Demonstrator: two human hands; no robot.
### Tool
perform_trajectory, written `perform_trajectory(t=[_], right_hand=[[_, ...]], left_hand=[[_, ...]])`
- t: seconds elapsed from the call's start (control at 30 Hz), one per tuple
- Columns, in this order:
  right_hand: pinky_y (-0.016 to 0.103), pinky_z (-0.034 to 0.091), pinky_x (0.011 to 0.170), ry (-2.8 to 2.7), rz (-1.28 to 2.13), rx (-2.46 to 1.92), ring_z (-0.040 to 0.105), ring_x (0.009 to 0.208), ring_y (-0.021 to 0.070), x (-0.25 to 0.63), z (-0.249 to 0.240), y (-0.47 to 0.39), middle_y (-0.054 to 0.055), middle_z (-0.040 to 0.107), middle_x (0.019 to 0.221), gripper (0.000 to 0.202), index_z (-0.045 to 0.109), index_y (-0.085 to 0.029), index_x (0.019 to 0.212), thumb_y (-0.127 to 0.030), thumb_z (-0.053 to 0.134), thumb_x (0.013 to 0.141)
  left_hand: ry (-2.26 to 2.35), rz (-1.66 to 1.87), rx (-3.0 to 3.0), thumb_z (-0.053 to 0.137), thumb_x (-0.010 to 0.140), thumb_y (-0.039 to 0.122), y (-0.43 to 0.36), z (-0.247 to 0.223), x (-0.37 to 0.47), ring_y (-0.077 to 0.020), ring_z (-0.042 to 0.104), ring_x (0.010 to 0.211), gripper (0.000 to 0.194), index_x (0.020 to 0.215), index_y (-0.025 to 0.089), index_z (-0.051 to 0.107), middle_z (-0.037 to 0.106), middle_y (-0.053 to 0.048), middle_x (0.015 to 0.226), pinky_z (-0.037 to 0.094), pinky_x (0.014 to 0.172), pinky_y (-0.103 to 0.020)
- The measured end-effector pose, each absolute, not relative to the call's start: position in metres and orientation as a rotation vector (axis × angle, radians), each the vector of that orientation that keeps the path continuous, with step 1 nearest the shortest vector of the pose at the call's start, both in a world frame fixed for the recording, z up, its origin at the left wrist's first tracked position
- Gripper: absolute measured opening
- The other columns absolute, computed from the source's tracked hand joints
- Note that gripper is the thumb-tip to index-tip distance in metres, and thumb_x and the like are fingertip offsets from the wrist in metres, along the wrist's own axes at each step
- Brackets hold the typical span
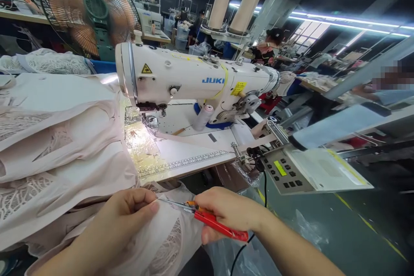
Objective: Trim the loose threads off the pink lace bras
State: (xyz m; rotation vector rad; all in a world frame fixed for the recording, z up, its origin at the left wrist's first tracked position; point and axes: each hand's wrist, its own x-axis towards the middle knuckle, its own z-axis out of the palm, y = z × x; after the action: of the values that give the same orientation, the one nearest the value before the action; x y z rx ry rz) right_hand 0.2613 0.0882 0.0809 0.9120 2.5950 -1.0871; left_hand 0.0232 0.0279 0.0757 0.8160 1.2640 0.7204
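Note:
My right hand (223,211) is wrapped round a pair of thread snips (220,225) with red and orange handles. Their thin metal blades point left, and the tips reach the fingertips of my left hand (134,209). Thumb and forefinger of that hand are pinched together on the edge of a pale pink lace garment (174,224); whether a thread is also between them is too small to tell. The garment hangs over my lap, below the front edge of the sewing table (190,159).
A white sewing machine (194,79) stands behind my hands, its lamp lit. More pale garments (64,129) are piled at left. A fan (93,8) is behind them. To the right are a tape feeder with a control box (284,172) and a hanging black cable (265,189). People sit farther back.

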Motion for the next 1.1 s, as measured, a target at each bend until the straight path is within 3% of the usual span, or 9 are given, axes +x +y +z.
perform_trajectory(t=[0.23, 0.57, 0.7, 0.97, 1.1], right_hand=[[0.022, 0.023, 0.049, 2.562, -1.074, 0.862, 0.032, 0.054, 0.0086, 0.257, 0.088, 0.091, -0.006, 0.038, 0.063, 0.048, 0.035, -0.020, 0.065, -0.047, 0.074, 0.065], [0.022, 0.023, 0.050, 2.548, -1.057, 0.944, 0.032, 0.054, 0.0090, 0.255, 0.089, 0.089, -0.006, 0.039, 0.062, 0.041, 0.036, -0.020, 0.064, -0.041, 0.070, 0.071], [0.022, 0.023, 0.048, 2.536, -1.171, 1.023, 0.032, 0.052, 0.0083, 0.255, 0.084, 0.085, -0.006, 0.037, 0.058, 0.040, 0.035, -0.019, 0.061, -0.040, 0.066, 0.075], [0.021, 0.021, 0.045, 2.581, -1.604, 1.383, 0.025, 0.049, 0.0074, 0.258, 0.058, 0.076, -0.008, 0.029, 0.053, 0.052, 0.031, -0.020, 0.057, -0.057, 0.064, 0.074], [0.023, 0.032, 0.052, 2.793, -1.798, 1.569, 0.039, 0.057, 0.0109, 0.249, 0.061, 0.069, -0.003, 0.045, 0.064, 0.036, 0.045, -0.020, 0.070, -0.049, 0.066, 0.073]], left_hand=[[1.248, 0.681, 0.909, 0.070, 0.068, 0.044, 0.030, 0.073, 0.022, -0.0067, 0.039, 0.047, 0.030, 0.065, 0.016, 0.059, 0.054, 0.005, 0.054, 0.028, 0.046, -0.017], [1.227, 0.714, 0.881, 0.070, 0.071, 0.041, 0.029, 0.068, 0.020, -0.0059, 0.038, 0.046, 0.028, 0.065, 0.016, 0.059, 0.054, 0.005, 0.054, 0.026, 0.045, -0.016], [1.256, 0.698, 0.884, 0.069, 0.068, 0.040, 0.028, 0.076, 0.022, -0.0065, 0.037, 0.046, 0.027, 0.063, 0.017, 0.058, 0.053, 0.005, 0.054, 0.026, 0.045, -0.017], [1.330, 0.748, 1.059, 0.064, 0.073, 0.041, 0.025, 0.080, 0.022, -0.0084, 0.042, 0.051, 0.026, 0.065, 0.016, 0.064, 0.056, 0.003, 0.056, 0.032, 0.047, -0.017], [1.360, 0.808, 1.145, 0.065, 0.072, 0.039, 0.023, 0.080, 0.020, -0.0107, 0.046, 0.053, 0.022, 0.066, 0.019, 0.067, 0.057, 0.003, 0.056, 0.037, 0.049, -0.018]])
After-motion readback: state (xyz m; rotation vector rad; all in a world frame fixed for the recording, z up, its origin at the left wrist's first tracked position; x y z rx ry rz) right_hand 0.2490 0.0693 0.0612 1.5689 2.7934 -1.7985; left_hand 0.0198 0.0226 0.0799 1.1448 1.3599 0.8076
